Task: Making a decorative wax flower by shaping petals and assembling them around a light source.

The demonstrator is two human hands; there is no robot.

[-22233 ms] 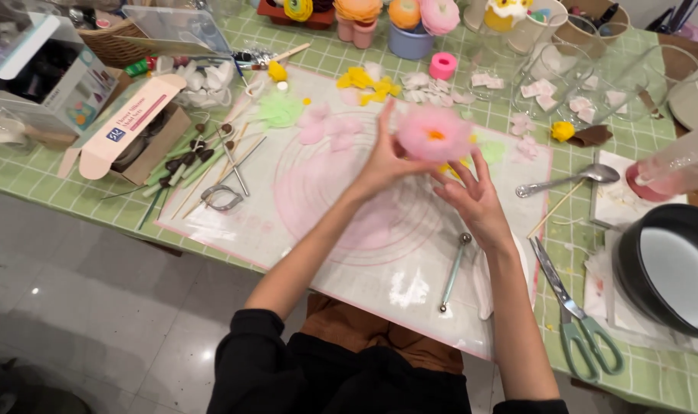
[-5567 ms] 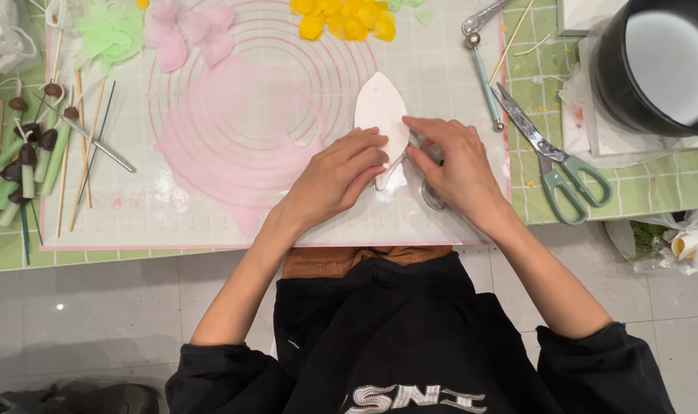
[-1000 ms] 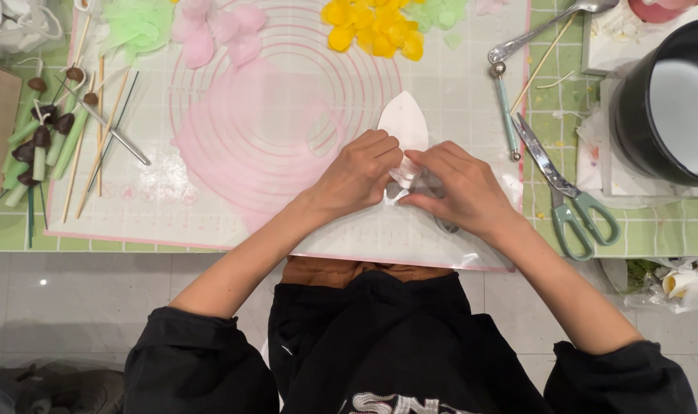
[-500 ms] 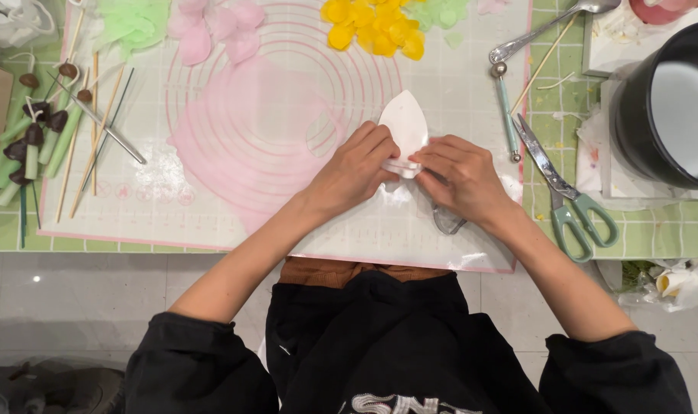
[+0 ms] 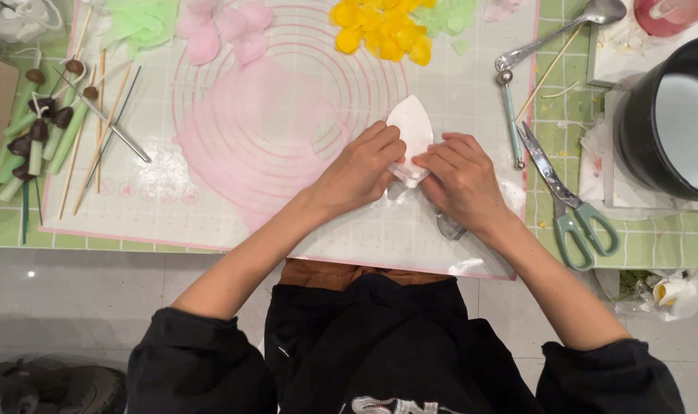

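A white leaf-shaped petal (image 5: 412,126) lies on the translucent work mat (image 5: 287,222), its pointed tip toward the far side. My left hand (image 5: 360,169) pinches the petal's near left edge with thumb and fingers. My right hand (image 5: 460,180) grips the folded near end from the right, fingertips almost meeting the left hand's. A thin pink sheet (image 5: 249,146) is spread on the mat's ring pattern, left of my hands. A metal tool (image 5: 448,228) peeks out from under my right wrist.
Yellow petals (image 5: 383,31), pink petals (image 5: 222,31) and green pieces (image 5: 138,19) lie along the far edge. Sticks and brown-tipped stems (image 5: 50,130) lie left. Green-handled scissors (image 5: 575,207), a ball tool (image 5: 510,115), a spoon (image 5: 563,31) and a black pot (image 5: 667,115) sit right.
My hands stayed on the white petal, working its near end; the fingers have closed tighter around the folded base. The view shifted slightly.
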